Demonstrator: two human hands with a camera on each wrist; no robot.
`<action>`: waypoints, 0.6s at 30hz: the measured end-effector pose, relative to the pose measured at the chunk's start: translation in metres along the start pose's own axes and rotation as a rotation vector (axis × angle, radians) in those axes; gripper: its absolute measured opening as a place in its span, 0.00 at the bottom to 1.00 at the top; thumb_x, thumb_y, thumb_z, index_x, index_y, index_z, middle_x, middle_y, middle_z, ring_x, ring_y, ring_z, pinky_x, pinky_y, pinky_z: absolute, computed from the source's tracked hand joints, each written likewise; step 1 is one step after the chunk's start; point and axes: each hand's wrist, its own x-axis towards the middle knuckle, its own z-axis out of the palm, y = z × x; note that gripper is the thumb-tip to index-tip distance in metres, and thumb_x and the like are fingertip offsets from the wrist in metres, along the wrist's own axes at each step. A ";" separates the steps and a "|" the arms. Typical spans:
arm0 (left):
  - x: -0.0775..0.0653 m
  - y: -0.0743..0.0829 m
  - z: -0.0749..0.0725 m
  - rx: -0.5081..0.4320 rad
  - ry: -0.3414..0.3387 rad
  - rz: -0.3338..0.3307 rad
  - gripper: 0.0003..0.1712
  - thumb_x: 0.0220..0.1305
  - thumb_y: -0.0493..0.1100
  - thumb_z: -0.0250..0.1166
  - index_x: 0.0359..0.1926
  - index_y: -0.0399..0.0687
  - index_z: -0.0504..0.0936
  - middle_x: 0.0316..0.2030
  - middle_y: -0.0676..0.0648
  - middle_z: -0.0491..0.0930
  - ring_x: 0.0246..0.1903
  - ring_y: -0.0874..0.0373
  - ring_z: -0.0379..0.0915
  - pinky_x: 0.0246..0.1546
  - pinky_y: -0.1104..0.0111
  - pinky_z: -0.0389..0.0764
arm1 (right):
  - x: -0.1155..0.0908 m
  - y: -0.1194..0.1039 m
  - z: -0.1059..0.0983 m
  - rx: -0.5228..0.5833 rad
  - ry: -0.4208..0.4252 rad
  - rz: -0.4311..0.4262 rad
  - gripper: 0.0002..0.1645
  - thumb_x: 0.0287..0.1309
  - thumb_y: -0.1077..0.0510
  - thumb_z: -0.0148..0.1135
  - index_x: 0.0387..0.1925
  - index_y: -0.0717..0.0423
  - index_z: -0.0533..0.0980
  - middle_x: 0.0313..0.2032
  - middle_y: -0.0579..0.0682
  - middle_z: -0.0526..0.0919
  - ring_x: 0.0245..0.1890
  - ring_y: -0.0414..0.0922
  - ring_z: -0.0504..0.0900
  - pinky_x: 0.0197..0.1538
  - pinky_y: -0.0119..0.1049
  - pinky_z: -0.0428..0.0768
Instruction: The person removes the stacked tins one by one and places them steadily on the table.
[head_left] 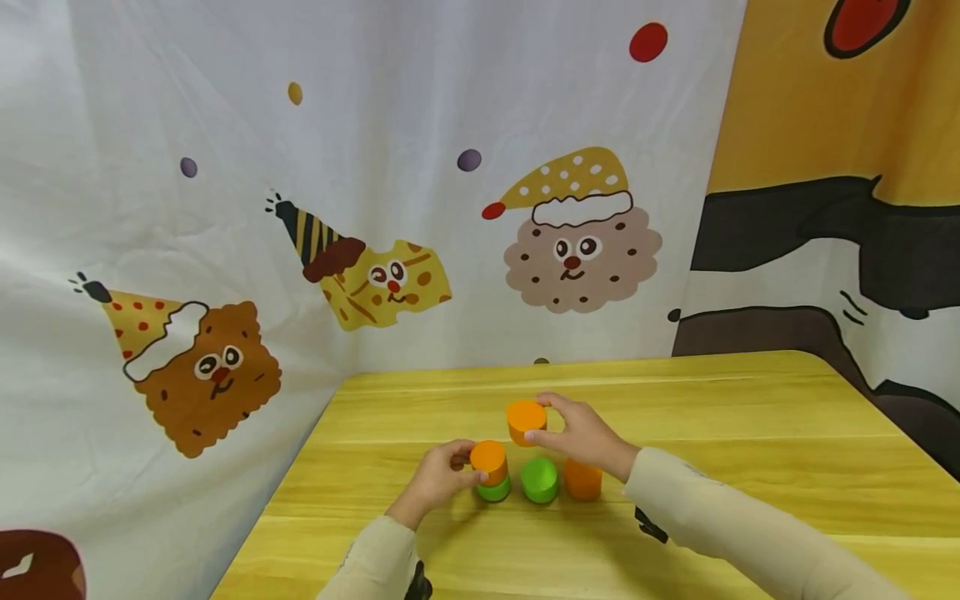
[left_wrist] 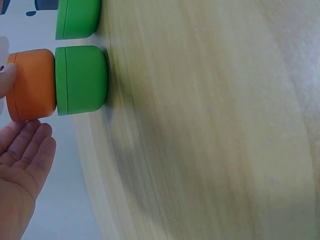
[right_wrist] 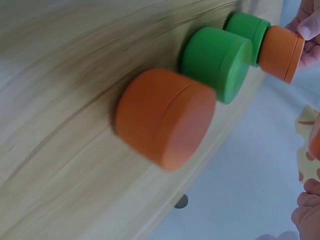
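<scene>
My left hand pinches an orange round lidded container by its sides, thumb at the near edge. It sits squarely on top of a green container that stands on the table. Farther right, my right hand holds a second orange container between thumb and fingers, raised above the table. Below it stands another green container, with a third orange container beside that one to the right. In the right wrist view, only a sliver of the raised container shows at the edge.
The containers stand in a row on a wooden table. Behind it and on the left hangs a white curtain printed with cartoon food in party hats. The table's far edge runs close to this curtain.
</scene>
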 end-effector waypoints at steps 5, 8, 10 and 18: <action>0.000 -0.001 0.000 0.010 0.000 0.000 0.28 0.53 0.49 0.70 0.54 0.44 0.76 0.46 0.46 0.79 0.47 0.51 0.74 0.50 0.56 0.75 | -0.006 0.010 -0.008 -0.030 0.026 -0.004 0.42 0.51 0.36 0.63 0.61 0.56 0.67 0.63 0.56 0.67 0.61 0.57 0.67 0.60 0.58 0.67; 0.001 -0.001 0.000 0.010 0.004 -0.002 0.28 0.53 0.49 0.70 0.54 0.43 0.76 0.46 0.46 0.79 0.47 0.51 0.74 0.49 0.56 0.76 | -0.011 0.015 -0.012 -0.037 0.041 0.003 0.42 0.51 0.36 0.63 0.61 0.57 0.67 0.63 0.57 0.67 0.61 0.58 0.67 0.59 0.58 0.67; 0.001 -0.001 0.001 0.005 0.005 -0.005 0.28 0.53 0.49 0.70 0.54 0.43 0.76 0.45 0.46 0.79 0.46 0.51 0.74 0.49 0.57 0.76 | -0.014 0.018 -0.014 -0.038 0.049 0.012 0.43 0.50 0.36 0.63 0.61 0.57 0.67 0.64 0.58 0.66 0.62 0.59 0.66 0.60 0.58 0.67; 0.000 -0.001 0.001 -0.003 0.002 -0.001 0.28 0.53 0.49 0.70 0.53 0.43 0.76 0.45 0.46 0.79 0.46 0.51 0.74 0.49 0.56 0.76 | -0.027 0.028 -0.022 -0.072 0.096 0.007 0.42 0.50 0.37 0.64 0.60 0.59 0.68 0.63 0.62 0.66 0.60 0.61 0.67 0.59 0.60 0.67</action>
